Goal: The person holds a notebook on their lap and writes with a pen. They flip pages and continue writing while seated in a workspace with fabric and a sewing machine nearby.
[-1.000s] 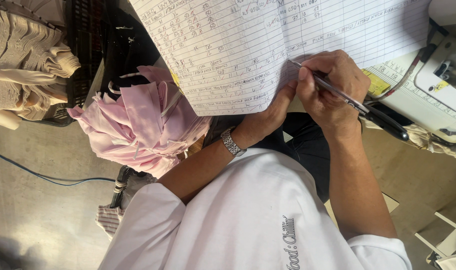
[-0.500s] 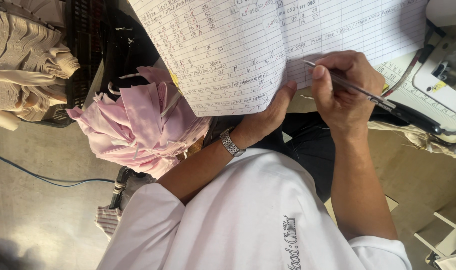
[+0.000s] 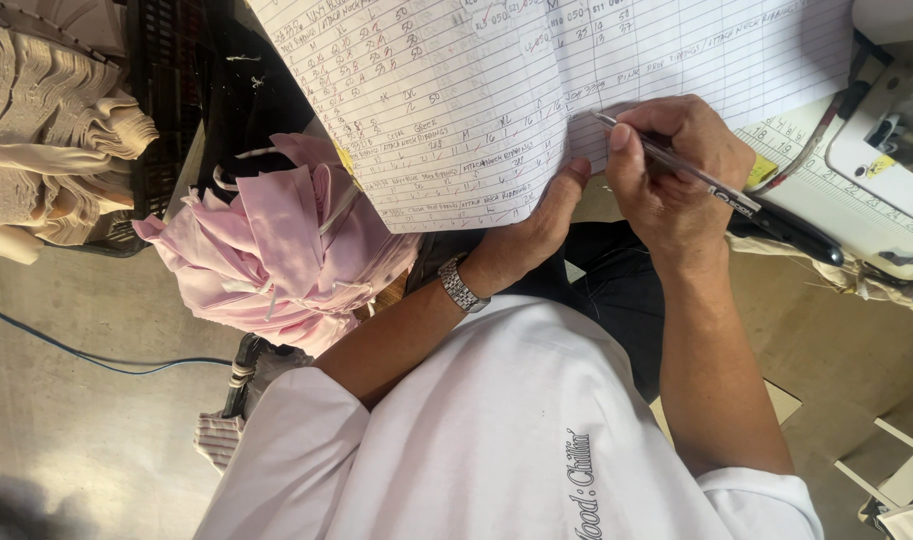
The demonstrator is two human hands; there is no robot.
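Note:
A lined paper sheet (image 3: pixel 456 100) covered in handwriting lies in front of me. My left hand (image 3: pixel 541 225), with a metal watch (image 3: pixel 463 287) on its wrist, holds the sheet's lower edge, thumb on top. My right hand (image 3: pixel 676 180) grips a black pen (image 3: pixel 746 208), whose tip rests on the sheet near its lower right part. My white T-shirt fills the bottom of the view.
A bundle of pink fabric (image 3: pixel 276 250) lies left of the sheet. Stacks of beige folded cloth (image 3: pixel 56 130) sit beside a black crate (image 3: pixel 166 100) at far left. A white sewing machine (image 3: pixel 886 150) is at right. A blue cable (image 3: pixel 76 350) runs over the concrete floor.
My right hand has made small shifts with the pen over the sheet's lower right part. My left hand has kept its hold on the sheet's edge.

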